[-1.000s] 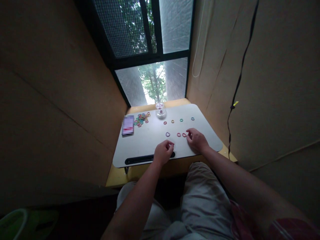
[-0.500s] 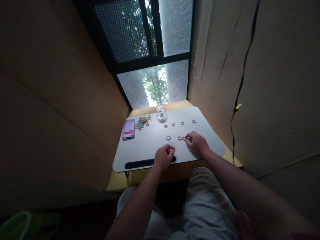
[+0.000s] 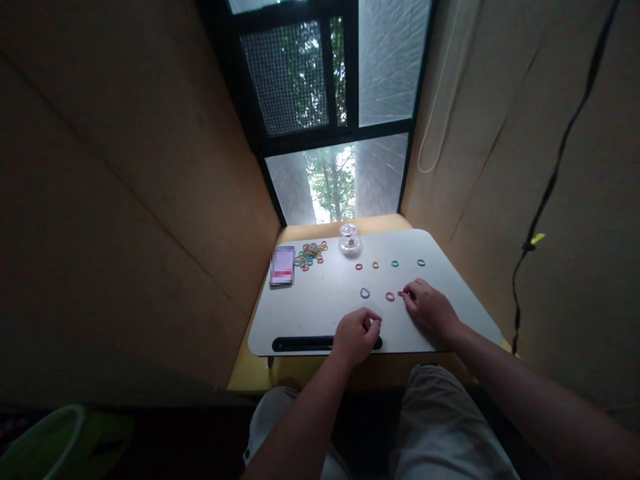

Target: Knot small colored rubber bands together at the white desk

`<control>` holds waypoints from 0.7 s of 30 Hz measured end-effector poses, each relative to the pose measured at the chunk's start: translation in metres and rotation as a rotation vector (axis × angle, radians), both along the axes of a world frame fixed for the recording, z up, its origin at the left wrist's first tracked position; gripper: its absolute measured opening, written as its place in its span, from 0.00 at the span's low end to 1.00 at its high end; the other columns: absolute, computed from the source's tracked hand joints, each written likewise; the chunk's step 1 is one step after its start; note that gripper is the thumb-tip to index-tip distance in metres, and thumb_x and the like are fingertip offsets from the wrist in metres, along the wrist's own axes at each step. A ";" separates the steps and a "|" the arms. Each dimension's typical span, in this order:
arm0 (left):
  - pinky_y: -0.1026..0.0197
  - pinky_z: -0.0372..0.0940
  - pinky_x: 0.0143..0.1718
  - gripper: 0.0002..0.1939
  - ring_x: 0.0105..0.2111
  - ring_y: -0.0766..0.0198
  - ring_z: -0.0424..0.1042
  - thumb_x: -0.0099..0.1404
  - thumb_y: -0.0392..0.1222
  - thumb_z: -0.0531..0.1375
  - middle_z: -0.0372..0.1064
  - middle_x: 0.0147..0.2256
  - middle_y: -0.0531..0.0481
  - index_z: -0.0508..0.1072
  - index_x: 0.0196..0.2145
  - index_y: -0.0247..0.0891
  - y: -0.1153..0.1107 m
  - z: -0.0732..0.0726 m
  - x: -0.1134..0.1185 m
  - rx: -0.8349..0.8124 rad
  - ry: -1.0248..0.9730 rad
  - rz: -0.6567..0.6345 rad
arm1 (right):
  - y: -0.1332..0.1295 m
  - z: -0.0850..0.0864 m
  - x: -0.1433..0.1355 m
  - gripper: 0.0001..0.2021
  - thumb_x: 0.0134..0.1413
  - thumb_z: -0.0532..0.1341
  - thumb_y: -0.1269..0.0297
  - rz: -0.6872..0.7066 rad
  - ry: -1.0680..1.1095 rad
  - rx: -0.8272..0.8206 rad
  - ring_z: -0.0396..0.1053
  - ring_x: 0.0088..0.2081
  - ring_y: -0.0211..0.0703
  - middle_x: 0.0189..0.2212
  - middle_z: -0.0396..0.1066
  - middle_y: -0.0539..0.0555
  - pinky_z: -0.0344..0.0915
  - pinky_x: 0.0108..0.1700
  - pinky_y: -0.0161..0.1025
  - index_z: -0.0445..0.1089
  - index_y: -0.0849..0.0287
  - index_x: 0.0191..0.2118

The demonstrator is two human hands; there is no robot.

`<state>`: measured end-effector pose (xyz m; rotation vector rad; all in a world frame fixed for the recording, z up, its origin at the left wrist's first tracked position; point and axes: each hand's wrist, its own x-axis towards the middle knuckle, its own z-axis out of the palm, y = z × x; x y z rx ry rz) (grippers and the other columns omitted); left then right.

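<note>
Head view: right hand pinches a red band on the desk

At the right part of the white desk [image 3: 310, 310], the right hand [image 3: 404, 293] is lowered, with its thumb and fingertips closed on a small red band [image 3: 401, 294]. Fingers cover a part of this band, and its free end points to the left. Just beside it lies a pink band [image 3: 387, 298], flat and round. Further left in the same row is a purple band [image 3: 362, 295], bent in the form of a heart.

The left hand [image 3: 376, 323] is near the front edge, over the right end of a black slot [image 3: 303, 343]. Its fingers are curled inward and the thumb is near the index finger; one cannot tell whether this grip is closed, or whether it keeps something inside.

Behind the front row there is a second row of four bands, well apart from one another: from left to right, one red, one yellow [image 3: 375, 262], one green and one blue. At the far left, a heap [image 3: 310, 253] of mixed coloured bands lies near a phone [image 3: 283, 265], whose screen is blurred. Between the heap and the second row stands a clear jar [image 3: 350, 245], close to the far edge, before the window [image 3: 331, 183].
</note>
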<state>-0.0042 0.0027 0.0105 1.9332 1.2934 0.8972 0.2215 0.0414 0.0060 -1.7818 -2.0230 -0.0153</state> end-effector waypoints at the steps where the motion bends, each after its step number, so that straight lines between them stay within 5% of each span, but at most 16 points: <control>1: 0.66 0.53 0.27 0.08 0.21 0.70 0.61 0.63 0.42 0.57 0.62 0.20 0.58 0.76 0.34 0.39 0.000 0.000 0.000 -0.005 -0.008 -0.004 | 0.002 0.001 0.001 0.07 0.61 0.56 0.65 0.003 -0.010 -0.013 0.69 0.35 0.41 0.35 0.70 0.53 0.59 0.35 0.36 0.70 0.58 0.35; 21: 0.64 0.54 0.27 0.09 0.22 0.68 0.63 0.62 0.43 0.58 0.66 0.21 0.57 0.77 0.36 0.40 0.003 -0.001 -0.004 -0.075 -0.071 -0.053 | 0.048 0.027 0.003 0.12 0.65 0.53 0.64 0.078 -0.367 -0.248 0.70 0.35 0.44 0.37 0.72 0.59 0.57 0.34 0.37 0.72 0.61 0.35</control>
